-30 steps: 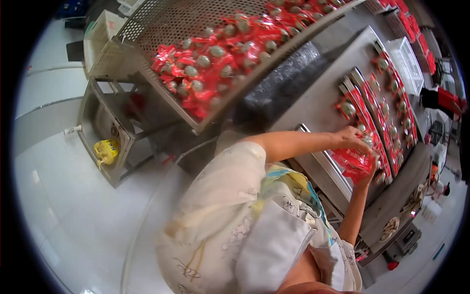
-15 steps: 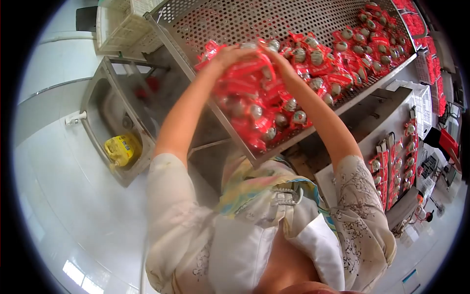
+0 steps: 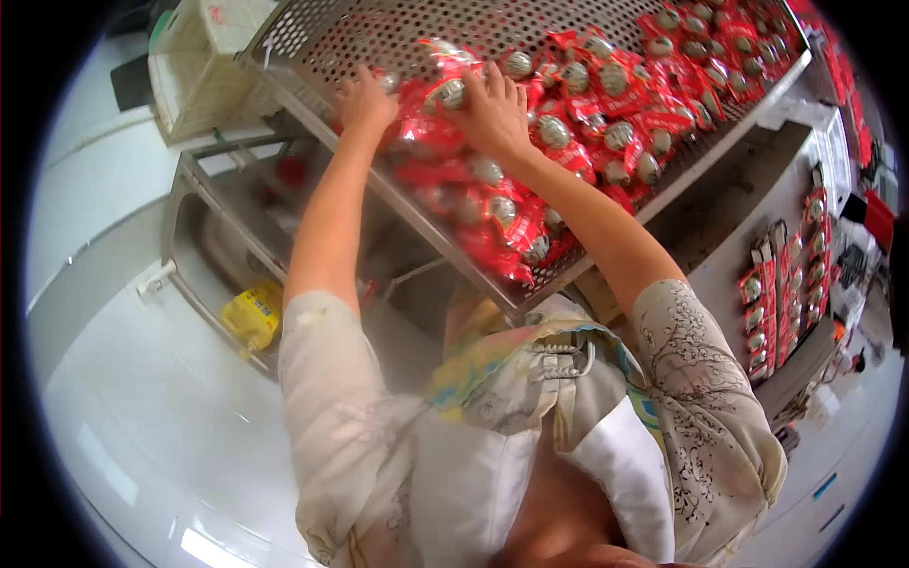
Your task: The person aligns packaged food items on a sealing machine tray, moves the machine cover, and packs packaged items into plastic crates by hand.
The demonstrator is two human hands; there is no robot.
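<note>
Red-wrapped packets (image 3: 620,135) lie heaped in a perforated metal tray (image 3: 369,33); more are laid out in rows on the counter (image 3: 720,275) to the right. Left hand (image 3: 367,104) and right hand (image 3: 496,114) are both held open over the heap's left part, fingers spread and slightly bent. A packet is nearest each set of fingertips; no firm grip is seen.

Handling, as judged: each packet light, a gathered heap heavier. Wrapper thin, glossy, likely slippery; loose ends soft and easily crumpled. The rounded grey-green centre looks firm, perhaps brittle if knocked or squeezed. Best held around that centre, with light pressure from both sides; if lifted by the loose film, a packet may swing or slip. Several are better cupped from beneath than pinched.

Poorly seen: undersides of both palms hidden, so contact there cannot be told. Lower layers covered by those above. Packets below the right hand blurred; print unreadable. The tray's far side is cut off by the top edge, and its near-right stretch is partly covered by the right forearm.
</note>
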